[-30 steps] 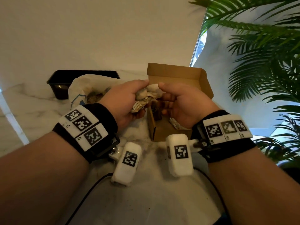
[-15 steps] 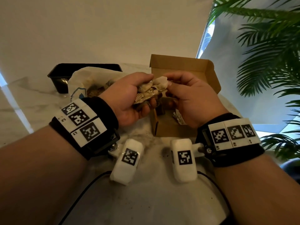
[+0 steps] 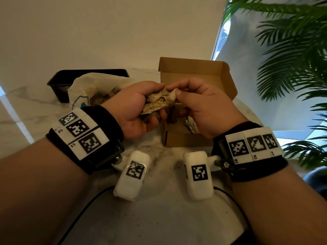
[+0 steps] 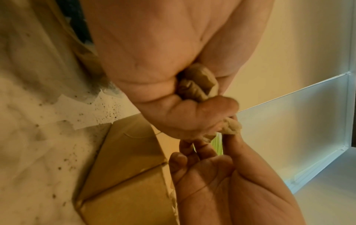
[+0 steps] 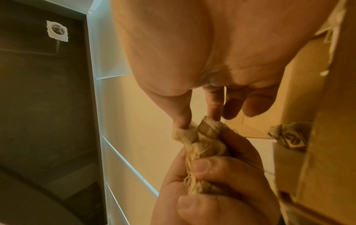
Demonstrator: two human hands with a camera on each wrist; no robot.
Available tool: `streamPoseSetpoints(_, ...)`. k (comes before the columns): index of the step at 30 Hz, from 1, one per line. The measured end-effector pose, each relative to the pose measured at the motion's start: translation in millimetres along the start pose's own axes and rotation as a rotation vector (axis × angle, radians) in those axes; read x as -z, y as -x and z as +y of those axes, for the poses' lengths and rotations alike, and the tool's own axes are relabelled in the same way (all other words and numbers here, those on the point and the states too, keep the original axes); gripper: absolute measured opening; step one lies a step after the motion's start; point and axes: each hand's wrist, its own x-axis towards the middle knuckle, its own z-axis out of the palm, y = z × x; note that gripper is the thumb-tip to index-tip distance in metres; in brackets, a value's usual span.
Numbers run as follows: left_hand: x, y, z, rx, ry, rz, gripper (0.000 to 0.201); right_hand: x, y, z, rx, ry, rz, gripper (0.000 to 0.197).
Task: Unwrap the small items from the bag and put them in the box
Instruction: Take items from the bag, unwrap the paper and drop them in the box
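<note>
My left hand (image 3: 141, 106) grips a small item wrapped in crumpled beige paper (image 3: 157, 104), held just left of the open cardboard box (image 3: 185, 138). My right hand (image 3: 178, 92) pinches a loose corner of that paper between thumb and forefinger. The right wrist view shows the same paper wrap (image 5: 200, 137), with my right fingertips (image 5: 181, 121) pinching its top and my left hand (image 5: 212, 190) curled around the bottom. In the left wrist view the paper (image 4: 198, 83) bulges out of my left fist. Crumpled paper (image 3: 192, 127) and something dark lie in the box. The item inside the wrap is hidden.
A white bag (image 3: 85, 92) with more wrapped items stands left of the box, in front of a black tray (image 3: 60, 82). Dark crumbs dot the marble tabletop (image 3: 159, 218). Palm leaves (image 3: 292, 59) hang at the right. Cables run along the near edge.
My right hand has shifted from cupping the wrap to pinching its upper corner and lifting it slightly. The left hand keeps its grip in nearly the same place.
</note>
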Motion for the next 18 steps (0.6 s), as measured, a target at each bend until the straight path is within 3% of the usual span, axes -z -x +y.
streamPoseSetpoints(4, -0.3, -2.0, 0.1, -0.041, 0.047, 0.08, 0.03, 4.0, -3.3, 3.3, -0.008, -0.027, 0.196, 0.025)
streamPoseSetpoints(8, 1.7, -3.3, 1.1, -0.115, 0.056, 0.154, 0.024, 3.2, -4.4, -0.7, -0.079, -0.243, 0.324, 0.016)
streamPoseSetpoints(13, 2.6, -4.5, -0.5, -0.193, -0.036, 0.17, 0.023, 3.1, -3.2, 1.4, -0.124, -0.221, 0.35, 0.01)
streamPoseSetpoints(18, 4.6, -4.7, -3.4, -0.23, -0.145, 0.134, 0.025, 0.0, -3.6, -2.6, -0.118, -0.407, 0.353, 0.011)
